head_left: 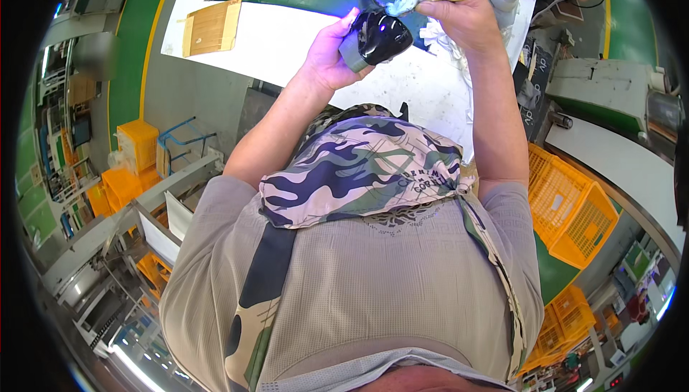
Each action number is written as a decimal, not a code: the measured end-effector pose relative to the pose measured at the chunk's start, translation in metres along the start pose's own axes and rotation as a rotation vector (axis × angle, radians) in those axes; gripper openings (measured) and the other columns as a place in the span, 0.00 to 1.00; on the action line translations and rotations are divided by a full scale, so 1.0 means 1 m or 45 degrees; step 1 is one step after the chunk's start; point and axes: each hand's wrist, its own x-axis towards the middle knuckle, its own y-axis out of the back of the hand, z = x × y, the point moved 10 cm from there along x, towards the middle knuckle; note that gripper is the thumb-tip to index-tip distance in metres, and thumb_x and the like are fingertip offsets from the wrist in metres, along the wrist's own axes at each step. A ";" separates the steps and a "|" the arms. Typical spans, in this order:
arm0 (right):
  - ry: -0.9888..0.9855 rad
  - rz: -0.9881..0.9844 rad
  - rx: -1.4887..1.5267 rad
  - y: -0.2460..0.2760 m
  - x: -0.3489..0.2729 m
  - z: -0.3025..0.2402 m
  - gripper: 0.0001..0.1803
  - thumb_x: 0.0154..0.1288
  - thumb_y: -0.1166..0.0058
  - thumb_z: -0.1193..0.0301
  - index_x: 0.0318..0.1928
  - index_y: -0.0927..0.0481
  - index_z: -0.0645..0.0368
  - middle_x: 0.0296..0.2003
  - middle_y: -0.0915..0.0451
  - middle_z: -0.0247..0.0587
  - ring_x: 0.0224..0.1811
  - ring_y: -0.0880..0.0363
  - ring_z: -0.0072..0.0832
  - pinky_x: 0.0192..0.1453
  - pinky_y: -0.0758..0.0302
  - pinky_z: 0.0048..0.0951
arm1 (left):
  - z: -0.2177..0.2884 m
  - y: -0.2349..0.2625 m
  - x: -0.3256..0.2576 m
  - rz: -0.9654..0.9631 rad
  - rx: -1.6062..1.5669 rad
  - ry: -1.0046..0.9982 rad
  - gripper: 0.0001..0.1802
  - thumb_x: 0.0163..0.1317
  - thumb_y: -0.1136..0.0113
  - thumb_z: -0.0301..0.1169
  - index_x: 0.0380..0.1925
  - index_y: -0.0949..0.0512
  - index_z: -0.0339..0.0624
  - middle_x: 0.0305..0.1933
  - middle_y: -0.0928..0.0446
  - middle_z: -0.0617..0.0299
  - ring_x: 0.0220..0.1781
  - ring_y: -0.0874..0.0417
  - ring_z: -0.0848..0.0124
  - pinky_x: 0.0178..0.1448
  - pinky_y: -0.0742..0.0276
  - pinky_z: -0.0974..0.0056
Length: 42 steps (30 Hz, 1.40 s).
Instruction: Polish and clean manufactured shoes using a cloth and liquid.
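Left hand point(331, 51) holds glossy black part point(378, 35); right hand point(456, 6) wipes with cloth point(408, 1).

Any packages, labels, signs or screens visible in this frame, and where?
Flat cardboard piece: tan, rectangular, on the white table's left end.
Printed patch: small dark lettering on the camouflage apron, at the chest.
Orange crates: open mesh plastic, right of the person.
No screens can be made out.
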 end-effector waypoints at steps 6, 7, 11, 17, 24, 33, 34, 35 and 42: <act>0.756 -0.587 0.255 -0.015 -0.008 -0.026 0.17 0.50 0.32 0.82 0.30 0.31 0.56 0.36 0.24 0.42 0.43 0.25 0.30 0.48 0.29 0.29 | 0.000 0.025 0.002 0.126 -0.084 -0.060 0.28 0.66 0.47 0.44 0.58 0.31 0.35 0.52 0.26 0.37 0.43 0.19 0.56 0.31 0.14 0.63; 0.798 -0.628 0.264 -0.016 -0.011 -0.029 0.17 0.50 0.32 0.82 0.30 0.31 0.56 0.36 0.24 0.41 0.44 0.25 0.31 0.49 0.29 0.30 | -0.001 0.027 0.003 0.128 -0.083 -0.063 0.28 0.66 0.47 0.44 0.58 0.31 0.35 0.52 0.26 0.37 0.43 0.19 0.56 0.31 0.14 0.63; 0.061 -0.289 -0.344 -0.024 -0.015 -0.027 0.13 0.56 0.39 0.83 0.31 0.31 0.55 0.42 0.23 0.42 0.43 0.26 0.22 0.47 0.29 0.24 | -0.005 0.025 -0.006 0.051 -0.067 -0.120 0.29 0.65 0.47 0.43 0.61 0.33 0.35 0.54 0.28 0.35 0.45 0.20 0.56 0.32 0.13 0.62; 0.208 -0.400 -0.476 -0.022 -0.022 -0.031 0.13 0.57 0.39 0.83 0.31 0.30 0.54 0.46 0.22 0.44 0.43 0.26 0.21 0.47 0.29 0.22 | -0.013 0.019 -0.007 -0.028 -0.142 -0.226 0.31 0.65 0.51 0.44 0.62 0.34 0.35 0.56 0.30 0.34 0.50 0.20 0.51 0.35 0.12 0.59; 0.138 -0.414 -0.424 -0.028 -0.015 -0.013 0.14 0.55 0.37 0.83 0.30 0.29 0.55 0.46 0.22 0.44 0.43 0.26 0.22 0.47 0.30 0.22 | -0.005 0.020 -0.024 0.064 -0.234 -0.417 0.27 0.65 0.51 0.45 0.55 0.28 0.34 0.51 0.23 0.44 0.50 0.18 0.53 0.37 0.12 0.58; -0.122 -0.017 -0.342 -0.031 -0.009 0.033 0.14 0.48 0.40 0.86 0.32 0.30 0.59 0.48 0.22 0.51 0.56 0.25 0.38 0.60 0.29 0.37 | 0.019 0.029 -0.073 -0.217 -0.132 -0.572 0.27 0.64 0.48 0.51 0.53 0.25 0.42 0.47 0.19 0.50 0.39 0.14 0.55 0.35 0.14 0.57; -0.037 -0.082 -0.430 -0.031 -0.009 0.036 0.14 0.49 0.42 0.86 0.32 0.30 0.59 0.49 0.23 0.52 0.55 0.25 0.38 0.61 0.30 0.38 | 0.024 0.032 -0.080 -0.167 -0.104 -0.629 0.37 0.63 0.47 0.54 0.62 0.34 0.36 0.48 0.21 0.44 0.38 0.13 0.56 0.34 0.13 0.57; -0.072 -0.078 -0.387 -0.035 -0.012 0.042 0.13 0.50 0.42 0.86 0.32 0.31 0.59 0.50 0.24 0.54 0.54 0.25 0.38 0.61 0.31 0.37 | 0.023 0.020 -0.098 -0.083 -0.134 -0.701 0.38 0.61 0.44 0.54 0.62 0.33 0.37 0.49 0.21 0.45 0.42 0.14 0.55 0.36 0.13 0.53; -0.403 0.025 -0.096 -0.060 -0.028 0.127 0.15 0.54 0.48 0.89 0.33 0.35 0.56 0.39 0.28 0.44 0.44 0.26 0.33 0.50 0.24 0.37 | 0.042 0.042 -0.234 -0.188 -0.093 -1.063 0.24 0.62 0.40 0.37 0.56 0.27 0.40 0.51 0.20 0.52 0.52 0.18 0.60 0.61 0.24 0.52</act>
